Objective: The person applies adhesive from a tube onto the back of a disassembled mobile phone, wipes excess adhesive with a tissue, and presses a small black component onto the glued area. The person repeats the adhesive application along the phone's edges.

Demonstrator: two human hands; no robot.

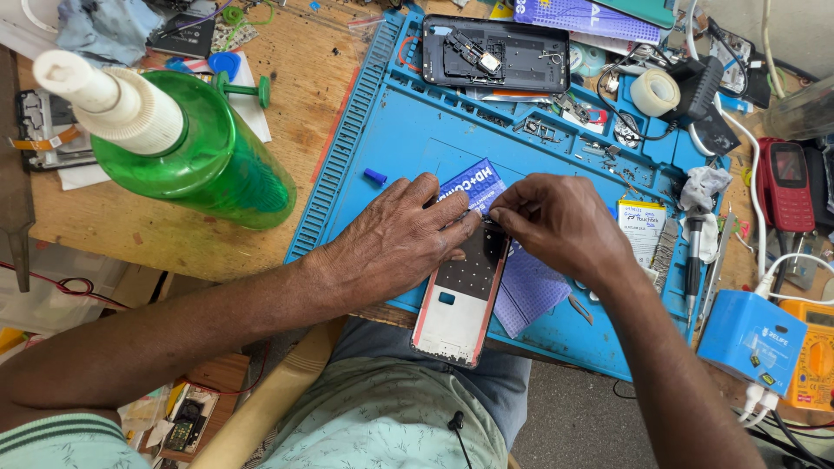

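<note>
A phone frame with a pink rim [459, 304] lies on the blue work mat [408, 148], its lower end hanging over the table's near edge. My left hand [395, 239] presses flat on the frame's upper left part. My right hand [560, 221] pinches something small at the frame's top edge; what it grips is hidden by the fingers. Under the frame lies a purple printed packet [530, 291].
A green spray bottle with a white nozzle [174, 139] stands at the left. A black opened phone [495, 54] lies at the mat's top. A tape roll [654, 91], red keypad phone [786, 182], screwdriver [692, 260], blue charger box [751, 340] and orange multimeter [812, 356] crowd the right.
</note>
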